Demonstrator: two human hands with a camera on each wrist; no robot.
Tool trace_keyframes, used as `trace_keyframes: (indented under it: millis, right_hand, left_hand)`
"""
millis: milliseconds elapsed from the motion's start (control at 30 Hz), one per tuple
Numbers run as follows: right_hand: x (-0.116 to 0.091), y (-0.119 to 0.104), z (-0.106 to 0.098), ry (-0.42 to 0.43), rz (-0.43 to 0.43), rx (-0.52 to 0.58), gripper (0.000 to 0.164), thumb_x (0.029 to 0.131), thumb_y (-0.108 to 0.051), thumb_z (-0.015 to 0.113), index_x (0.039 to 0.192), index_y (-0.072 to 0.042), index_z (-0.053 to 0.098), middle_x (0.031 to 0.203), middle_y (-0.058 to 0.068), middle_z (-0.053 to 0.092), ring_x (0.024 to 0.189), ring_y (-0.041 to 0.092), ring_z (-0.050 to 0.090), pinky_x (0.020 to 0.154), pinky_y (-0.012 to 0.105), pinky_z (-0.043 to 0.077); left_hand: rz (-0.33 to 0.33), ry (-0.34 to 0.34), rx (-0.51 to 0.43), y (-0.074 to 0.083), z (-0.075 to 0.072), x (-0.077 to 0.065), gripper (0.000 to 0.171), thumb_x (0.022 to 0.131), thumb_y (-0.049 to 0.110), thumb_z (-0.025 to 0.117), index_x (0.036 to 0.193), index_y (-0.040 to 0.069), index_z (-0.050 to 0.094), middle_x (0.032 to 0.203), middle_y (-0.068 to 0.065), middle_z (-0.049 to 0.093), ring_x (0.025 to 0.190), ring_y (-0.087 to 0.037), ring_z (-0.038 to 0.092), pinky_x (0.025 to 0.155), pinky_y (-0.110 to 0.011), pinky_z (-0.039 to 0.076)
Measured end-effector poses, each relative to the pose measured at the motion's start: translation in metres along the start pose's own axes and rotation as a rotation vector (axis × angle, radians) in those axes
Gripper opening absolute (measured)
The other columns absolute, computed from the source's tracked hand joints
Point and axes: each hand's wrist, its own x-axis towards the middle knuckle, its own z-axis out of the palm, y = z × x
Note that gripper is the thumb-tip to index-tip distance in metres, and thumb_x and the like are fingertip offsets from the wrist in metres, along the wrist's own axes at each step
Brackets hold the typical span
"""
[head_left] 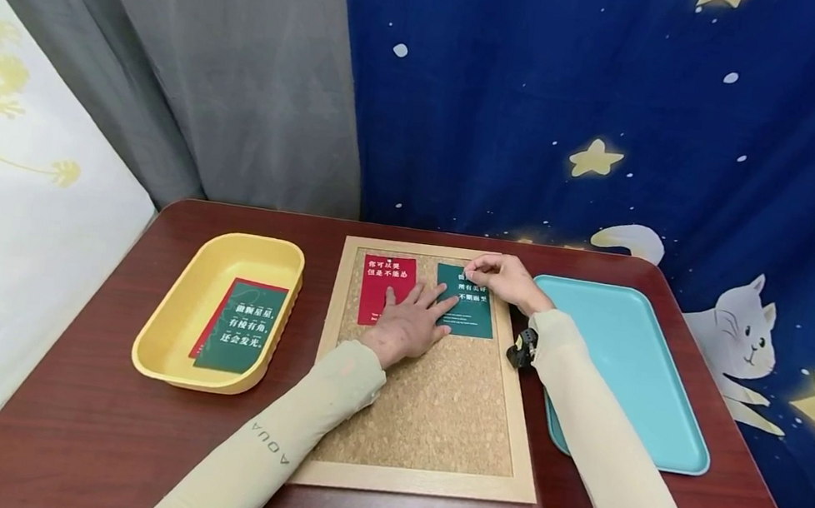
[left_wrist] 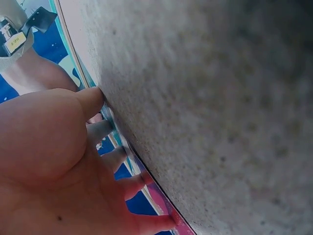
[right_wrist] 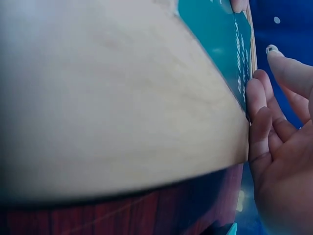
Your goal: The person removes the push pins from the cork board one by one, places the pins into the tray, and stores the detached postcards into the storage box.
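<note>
A cork board [head_left: 428, 407] in a pale wood frame lies on the table, with a red card [head_left: 376, 288] and a green card [head_left: 471, 320] on its upper part. My left hand [head_left: 410, 326] is spread flat, fingertips resting over the facing edges of both cards. In the left wrist view, the fingers [left_wrist: 132, 186] of that hand reach down to the board's surface. Over the green card's top, my right hand [head_left: 506, 280] pinches a small silvery thumbtack [right_wrist: 272, 48] between thumb and index finger. Its other fingers rest by the board's right frame. A small tack [head_left: 389, 260] shows at the red card's top.
A yellow tray [head_left: 171, 303] left of the board holds another green card [head_left: 239, 344] lying over a red card [head_left: 201, 339]. To the right lies a light blue tray [head_left: 636, 364], partly behind my right forearm. Curtains [head_left: 484, 112] hang behind the table.
</note>
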Motion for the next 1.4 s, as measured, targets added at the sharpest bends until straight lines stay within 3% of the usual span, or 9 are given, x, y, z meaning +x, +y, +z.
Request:
trace_keyframes:
  millis: [233,567,933,1033,1400]
  right_hand:
    - [-0.004,-0.002,0.001,-0.012,0.001,0.021,0.023,0.102,-0.026,0.069,0.119,-0.011,0.075,0.125,0.010,0.069,0.102,0.024,0.062,0.092,0.034,0.049]
    - [-0.009,-0.006,0.000,-0.017,-0.019,0.026,0.022,0.102,-0.025,0.068,0.118,-0.012,0.075,0.123,0.008,0.071,0.104,0.025,0.063,0.095,0.036,0.049]
    - [-0.015,-0.011,-0.004,-0.020,-0.036,0.023,0.021,0.102,-0.024,0.068,0.117,-0.011,0.075,0.118,0.010,0.071,0.099,0.027,0.063,0.084,0.031,0.050]
    - [-0.016,-0.013,-0.007,-0.024,-0.041,0.036,0.023,0.102,-0.024,0.068,0.118,-0.008,0.074,0.116,0.013,0.071,0.094,0.031,0.060,0.078,0.032,0.049]
    - [-0.028,-0.018,-0.015,-0.005,-0.006,0.039,0.029,0.104,-0.026,0.066,0.126,-0.007,0.071,0.124,0.015,0.069,0.099,0.040,0.056,0.074,0.039,0.048]
  left_hand:
    - [-0.011,-0.009,-0.010,-0.001,0.001,-0.001,0.062,0.109,0.051,0.042,0.166,0.039,0.021,0.178,0.006,0.011,0.166,-0.029,0.005,0.129,-0.071,0.011]
    - [-0.010,-0.009,-0.009,-0.001,0.002,-0.001,0.063,0.109,0.051,0.043,0.166,0.040,0.020,0.178,0.006,0.011,0.166,-0.029,0.006,0.129,-0.070,0.011]
    - [-0.010,-0.009,0.012,-0.002,0.003,0.000,0.063,0.109,0.051,0.043,0.166,0.040,0.019,0.178,0.006,0.010,0.166,-0.029,0.006,0.129,-0.070,0.012]
    - [-0.010,-0.008,0.022,-0.002,0.002,0.001,0.063,0.109,0.052,0.041,0.166,0.040,0.018,0.178,0.006,0.009,0.166,-0.029,0.006,0.129,-0.070,0.013]
    - [-0.006,-0.024,0.017,-0.002,0.000,0.001,0.063,0.109,0.052,0.040,0.167,0.041,0.017,0.178,0.007,0.007,0.166,-0.028,0.005,0.129,-0.069,0.012]
